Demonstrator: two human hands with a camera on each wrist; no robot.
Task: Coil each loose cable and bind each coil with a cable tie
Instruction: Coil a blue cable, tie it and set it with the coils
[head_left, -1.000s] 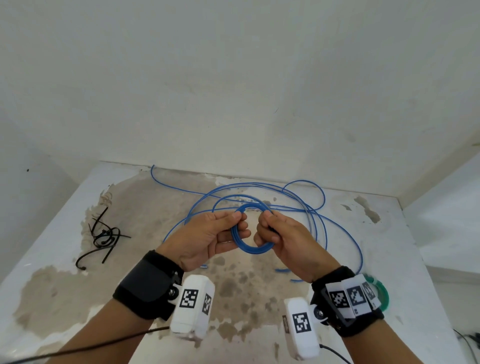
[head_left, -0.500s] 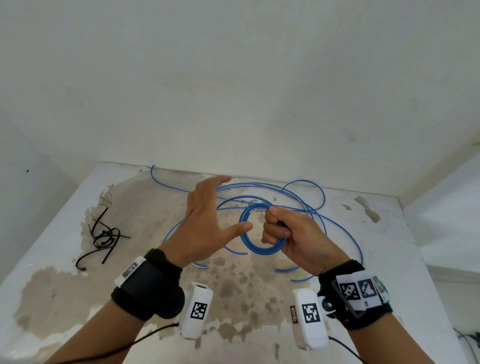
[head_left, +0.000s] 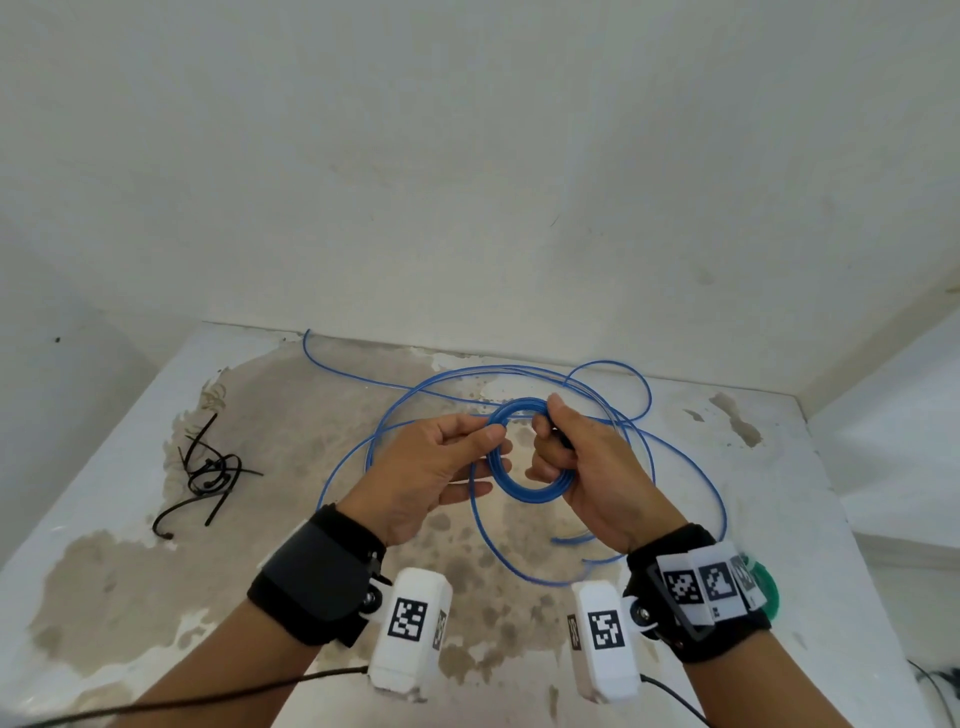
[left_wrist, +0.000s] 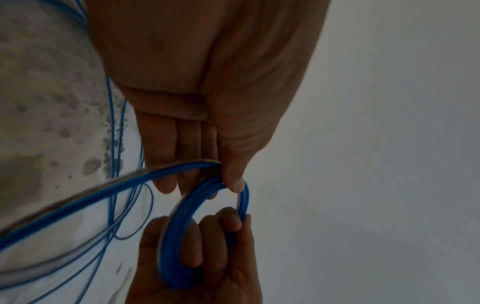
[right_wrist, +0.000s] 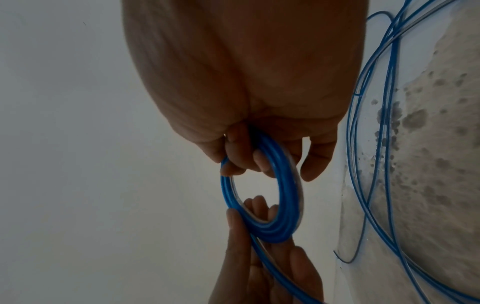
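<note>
Above stained table (head_left: 130, 597), both hands grip round, glossy blue coil (head_left: 519, 491).

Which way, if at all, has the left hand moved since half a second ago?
Yes. The left hand has come back right, away from the black cable ties, and again pinches the blue coil.

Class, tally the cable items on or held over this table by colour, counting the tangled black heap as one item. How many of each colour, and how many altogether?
Blue cable: 1
Green coil: 1, partly hidden behind the right wrist
Black heap of cable ties: 1
Total: 3
</note>
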